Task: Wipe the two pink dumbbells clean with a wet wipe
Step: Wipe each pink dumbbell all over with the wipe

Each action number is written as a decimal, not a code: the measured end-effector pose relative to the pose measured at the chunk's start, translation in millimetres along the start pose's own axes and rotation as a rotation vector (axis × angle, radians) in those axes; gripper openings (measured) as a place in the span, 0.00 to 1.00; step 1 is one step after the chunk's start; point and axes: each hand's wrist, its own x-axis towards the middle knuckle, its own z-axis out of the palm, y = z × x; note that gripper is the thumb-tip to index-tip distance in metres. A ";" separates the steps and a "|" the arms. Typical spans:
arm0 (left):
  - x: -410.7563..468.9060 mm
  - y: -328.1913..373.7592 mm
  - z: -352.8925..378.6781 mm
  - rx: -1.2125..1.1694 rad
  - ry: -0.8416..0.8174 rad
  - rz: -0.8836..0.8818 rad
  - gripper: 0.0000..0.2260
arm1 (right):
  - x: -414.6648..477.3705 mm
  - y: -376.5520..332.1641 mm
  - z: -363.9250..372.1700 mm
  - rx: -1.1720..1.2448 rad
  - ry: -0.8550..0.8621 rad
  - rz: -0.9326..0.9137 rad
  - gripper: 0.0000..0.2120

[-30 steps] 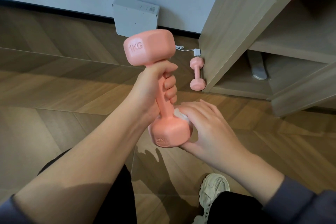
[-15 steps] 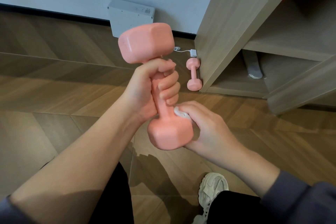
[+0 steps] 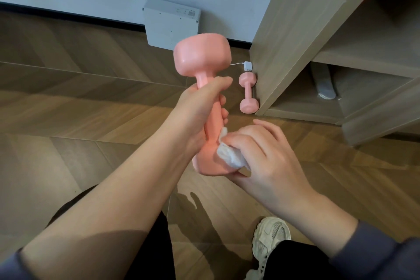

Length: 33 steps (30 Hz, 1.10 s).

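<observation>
My left hand grips the handle of a pink dumbbell, held upright in the air at the centre of the view. Its lower head is partly hidden by my hands. My right hand pinches a crumpled white wet wipe and presses it against the lower head, where the handle joins it. A second pink dumbbell lies on the wooden floor beyond, right beside the foot of a wooden cabinet.
A wooden cabinet with open shelves fills the right side. A white box leans on the wall behind the held dumbbell, and a small white plug with a cord lies near the floor dumbbell. My shoe is at the bottom right.
My left hand has turned the dumbbell, so the 1KG marking is out of sight. The wipe has shifted on the lower head and shows more from under my right fingers.
</observation>
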 end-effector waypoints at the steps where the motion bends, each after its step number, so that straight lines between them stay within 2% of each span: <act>1: -0.1 -0.4 -0.9 -0.025 0.011 -0.012 0.10 | -0.2 -0.1 0.7 -0.008 -0.026 0.023 0.19; 5: -2.2 1.4 -0.2 -0.078 -0.039 -0.032 0.15 | 1.9 2.0 -1.4 0.033 -0.103 0.110 0.22; 11: -0.6 7.6 -1.6 -0.163 -0.144 -0.013 0.15 | 0.3 -0.1 -2.4 0.060 0.044 0.053 0.22; 16: -0.2 4.6 -2.5 -0.105 -0.262 0.029 0.17 | 6.1 4.0 -2.3 0.093 -0.208 0.213 0.24; 20: -0.4 2.3 -3.0 -0.097 -0.355 0.065 0.15 | 6.4 3.7 1.7 0.170 -0.164 0.244 0.22; 23: 2.9 10.6 -6.4 -0.094 -0.325 0.092 0.10 | 6.8 6.5 -2.0 0.143 -0.067 0.225 0.23; 26: 4.4 13.4 -4.9 0.078 -0.219 0.096 0.18 | 9.2 7.4 -4.0 0.047 0.027 0.174 0.21; 28: 3.5 9.4 -1.0 0.124 -0.143 0.104 0.20 | 8.8 5.3 -0.9 -0.008 0.053 0.130 0.21; 30: 2.6 5.6 -0.5 0.126 -0.079 0.085 0.17 | 6.6 1.8 2.9 -0.025 0.075 0.085 0.24; 33: 3.2 3.2 -3.7 0.046 -0.034 0.043 0.11 | 3.9 0.5 6.5 -0.013 0.084 0.055 0.23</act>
